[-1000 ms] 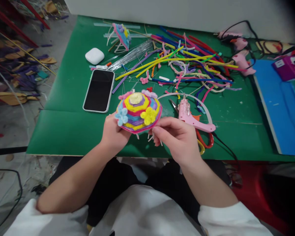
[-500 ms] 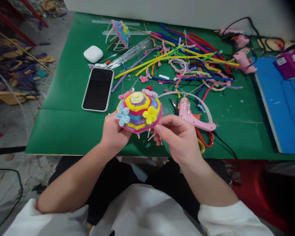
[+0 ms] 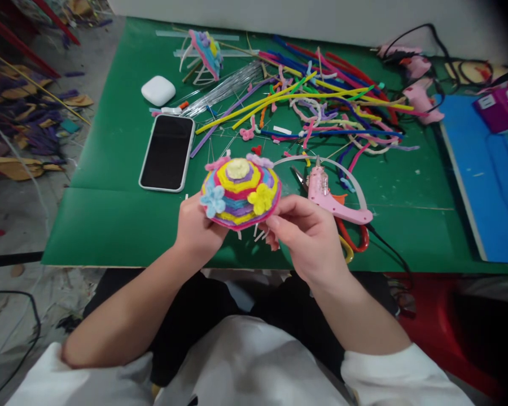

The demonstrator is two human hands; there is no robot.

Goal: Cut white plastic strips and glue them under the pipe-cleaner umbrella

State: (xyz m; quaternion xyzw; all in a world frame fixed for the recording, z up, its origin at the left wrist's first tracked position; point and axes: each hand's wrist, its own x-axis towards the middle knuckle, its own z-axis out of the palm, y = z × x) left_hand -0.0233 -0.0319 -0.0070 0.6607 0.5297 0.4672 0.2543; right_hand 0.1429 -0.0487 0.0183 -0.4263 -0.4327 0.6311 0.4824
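Both hands hold a round, dome-shaped pipe-cleaner piece (image 3: pixel 239 190) in yellow, purple, blue and pink rings, with a blue flower and a yellow flower on its front. My left hand (image 3: pixel 198 226) grips its left underside, fingers closed beneath it. My right hand (image 3: pixel 305 235) pinches its right rim, thumb on top. Thin white stem ends stick out below the piece, between the hands. It is held just above the near edge of the green mat (image 3: pixel 110 214).
A pink glue gun (image 3: pixel 328 194) lies right of the hands on a white hoop, with red-handled scissors (image 3: pixel 355 242) beneath. A black phone (image 3: pixel 167 152), a white earbud case (image 3: pixel 158 90), a heap of coloured pipe cleaners (image 3: pixel 322 101) and a second woven piece (image 3: pixel 205 53) lie farther back.
The pipe-cleaner piece has turned very slightly in my hands. My right hand has shifted a little up toward its rim.
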